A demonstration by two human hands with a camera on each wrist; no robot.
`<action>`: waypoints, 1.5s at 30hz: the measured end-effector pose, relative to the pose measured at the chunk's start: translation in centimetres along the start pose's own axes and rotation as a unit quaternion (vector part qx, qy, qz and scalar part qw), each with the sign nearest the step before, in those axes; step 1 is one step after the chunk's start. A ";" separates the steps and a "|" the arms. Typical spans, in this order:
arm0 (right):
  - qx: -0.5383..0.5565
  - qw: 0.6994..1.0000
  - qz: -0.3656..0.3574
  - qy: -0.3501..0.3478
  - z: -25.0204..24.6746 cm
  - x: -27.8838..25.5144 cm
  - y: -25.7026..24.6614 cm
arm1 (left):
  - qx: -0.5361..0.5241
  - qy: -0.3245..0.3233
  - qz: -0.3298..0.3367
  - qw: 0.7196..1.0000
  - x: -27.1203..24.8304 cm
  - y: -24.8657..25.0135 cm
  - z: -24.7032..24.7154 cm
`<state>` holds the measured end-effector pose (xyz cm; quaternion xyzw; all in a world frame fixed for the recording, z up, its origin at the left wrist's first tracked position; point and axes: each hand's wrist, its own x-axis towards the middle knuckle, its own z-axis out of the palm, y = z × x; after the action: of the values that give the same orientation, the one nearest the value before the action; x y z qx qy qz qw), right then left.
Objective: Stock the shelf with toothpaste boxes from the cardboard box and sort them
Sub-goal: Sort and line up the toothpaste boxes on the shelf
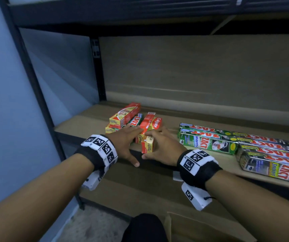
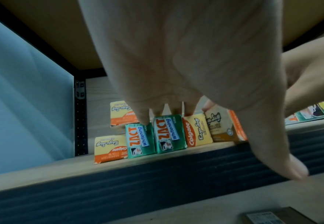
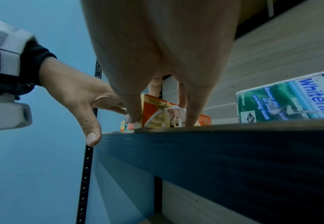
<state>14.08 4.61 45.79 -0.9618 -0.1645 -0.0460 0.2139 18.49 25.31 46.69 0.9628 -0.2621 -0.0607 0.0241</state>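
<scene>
A mixed heap of toothpaste boxes lies at the left of the wooden shelf (image 1: 80,123). In it are red-and-yellow Colgate boxes (image 1: 125,115) and two green Zact Whitening boxes (image 2: 169,134). My left hand (image 1: 127,142) reaches in with straight fingers; their tips rest on top of the Zact boxes (image 2: 140,139), and the thumb hangs over the shelf's front edge. My right hand (image 1: 159,145) grips a Colgate box (image 1: 147,144) at the shelf front, thumb on one side and fingers on the other. The right wrist view shows this grip on the Colgate box (image 3: 161,115).
To the right lies a tidy row of long green Zact boxes (image 1: 227,140), with Zact Smokers boxes (image 1: 271,163) beyond. A brown cardboard box (image 1: 201,229) sits below by my knee. A black shelf post (image 1: 97,67) and a blue wall bound the left side.
</scene>
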 end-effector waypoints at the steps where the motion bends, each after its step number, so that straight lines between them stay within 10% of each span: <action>1: 0.005 1.000 -0.004 0.013 0.3 0.0 0.1 | -0.003 0.007 0.007 1.000 0.2 -0.4 0.3; 20: 0.058 0.984 -0.005 0.166 2.4 -4.2 2.1 | 0.038 0.281 0.037 0.958 -2.0 3.9 5.0; 34: 0.142 0.958 -0.007 0.249 2.9 -5.2 2.5 | -0.086 0.316 0.049 0.944 -1.9 4.7 5.2; 45: 0.388 0.855 0.022 0.344 1.2 -4.7 1.0 | -0.107 0.387 0.089 0.911 -3.3 3.9 4.5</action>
<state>9.99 2.88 43.60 -0.7270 -0.0634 -0.3020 0.6133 13.12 23.51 42.89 0.8751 -0.3087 0.2916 0.2320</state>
